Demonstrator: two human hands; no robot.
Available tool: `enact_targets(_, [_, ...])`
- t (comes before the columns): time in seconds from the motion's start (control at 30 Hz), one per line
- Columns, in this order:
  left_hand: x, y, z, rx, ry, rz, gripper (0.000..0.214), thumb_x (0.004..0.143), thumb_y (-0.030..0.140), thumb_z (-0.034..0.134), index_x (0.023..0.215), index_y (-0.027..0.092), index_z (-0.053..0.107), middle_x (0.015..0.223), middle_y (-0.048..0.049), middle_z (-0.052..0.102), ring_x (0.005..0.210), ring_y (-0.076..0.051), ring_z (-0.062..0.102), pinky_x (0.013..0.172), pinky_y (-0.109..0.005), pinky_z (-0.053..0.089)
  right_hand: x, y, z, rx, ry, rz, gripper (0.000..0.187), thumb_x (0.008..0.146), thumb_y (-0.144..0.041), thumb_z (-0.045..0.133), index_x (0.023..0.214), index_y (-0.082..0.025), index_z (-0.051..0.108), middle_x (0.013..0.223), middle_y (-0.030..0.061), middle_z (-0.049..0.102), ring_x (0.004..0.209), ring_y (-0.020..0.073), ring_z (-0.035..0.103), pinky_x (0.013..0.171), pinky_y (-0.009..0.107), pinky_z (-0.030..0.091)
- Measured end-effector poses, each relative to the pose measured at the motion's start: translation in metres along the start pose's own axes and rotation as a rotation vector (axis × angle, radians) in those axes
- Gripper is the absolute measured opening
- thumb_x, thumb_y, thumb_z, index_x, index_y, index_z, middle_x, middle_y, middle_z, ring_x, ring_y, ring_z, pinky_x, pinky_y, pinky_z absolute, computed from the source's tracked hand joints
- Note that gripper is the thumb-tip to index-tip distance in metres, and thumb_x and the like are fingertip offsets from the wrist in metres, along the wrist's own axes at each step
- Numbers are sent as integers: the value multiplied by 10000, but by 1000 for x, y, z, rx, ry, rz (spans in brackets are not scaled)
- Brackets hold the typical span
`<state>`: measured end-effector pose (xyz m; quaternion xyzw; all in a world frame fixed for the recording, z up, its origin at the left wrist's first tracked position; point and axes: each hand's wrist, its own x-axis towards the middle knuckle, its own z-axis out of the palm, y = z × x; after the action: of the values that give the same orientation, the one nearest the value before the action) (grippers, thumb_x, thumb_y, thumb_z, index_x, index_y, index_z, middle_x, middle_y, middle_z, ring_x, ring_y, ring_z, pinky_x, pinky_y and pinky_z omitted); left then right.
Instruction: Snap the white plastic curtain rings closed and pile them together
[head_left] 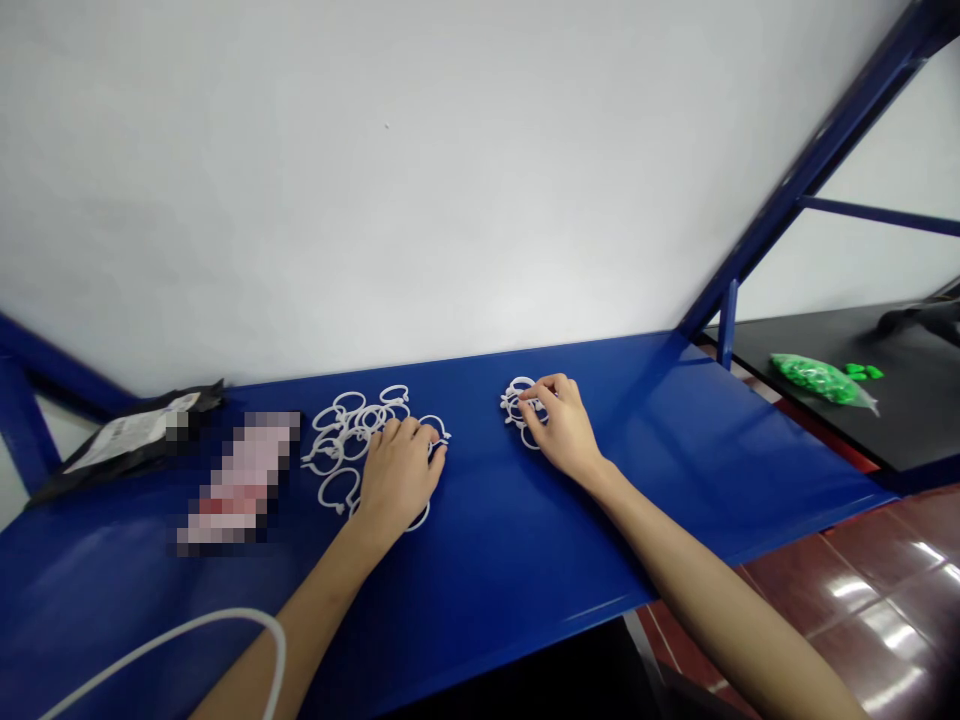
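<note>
Several white plastic rings [346, 430] lie scattered on a blue metal shelf [487, 540]. My left hand [401, 475] rests palm down on the right side of this scatter, fingers curled over a ring at its tips. My right hand [562, 425] is further right, its fingertips pinched on a small stacked bunch of white rings [516, 402]. Part of the scatter is hidden under my left hand.
A black pouch with a white label [131, 438] lies at the shelf's left end, next to a blurred pinkish packet [240, 480]. A white cable [187, 640] loops at the lower left. A bag of green pieces [817, 378] sits on a black table [900, 420] to the right. A white wall stands behind.
</note>
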<state>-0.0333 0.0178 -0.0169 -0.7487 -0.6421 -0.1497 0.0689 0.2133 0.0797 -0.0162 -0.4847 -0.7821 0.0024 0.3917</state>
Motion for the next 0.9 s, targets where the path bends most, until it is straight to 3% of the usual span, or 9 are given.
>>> enact_targets(0.2, [0, 5, -2, -47, 94, 52, 158, 947, 238, 564, 897, 198, 709, 931, -88, 650, 939, -298, 554, 836, -449, 452, -5, -18, -2, 134, -71, -136, 109, 963, -224, 591, 1034, -210, 673, 1034, 100, 618, 1008, 260, 577, 902, 459, 530])
enact_targets(0.4, [-3, 15, -10, -407, 181, 178, 164, 984, 214, 523, 942, 213, 681, 1001, -55, 637, 943, -229, 547, 907, -406, 457, -15, -34, -2, 340, -292, -234, 282, 990, -221, 552, 1268, -246, 594, 1261, 99, 603, 1163, 226, 601, 988, 435, 540])
enact_targets(0.53, [-3, 20, -17, -625, 150, 187, 164, 997, 210, 507, 903, 223, 641, 957, -14, 658, 940, -190, 573, 898, -360, 462, -16, -39, -2, 469, -306, -245, 199, 1015, -221, 522, 1185, -248, 621, 1254, 85, 625, 1143, 194, 625, 985, 399, 542])
enact_targets(0.67, [-3, 20, -19, -730, 64, 121, 173, 1005, 248, 487, 899, 221, 622, 909, 0, 672, 885, -172, 605, 824, -331, 491, -14, -39, -3, 542, -295, -220, 119, 1011, -230, 548, 1076, -225, 648, 1110, 66, 687, 1025, 175, 660, 914, 350, 546])
enact_targets(0.9, [-6, 20, -13, -721, -8, 77, 225, 952, 230, 543, 1169, 229, 603, 1087, -41, 676, 892, -171, 642, 823, -338, 538, -15, -42, -3, 567, -306, -61, 93, 984, -254, 600, 1005, -203, 674, 909, 28, 718, 785, 144, 657, 744, 280, 523])
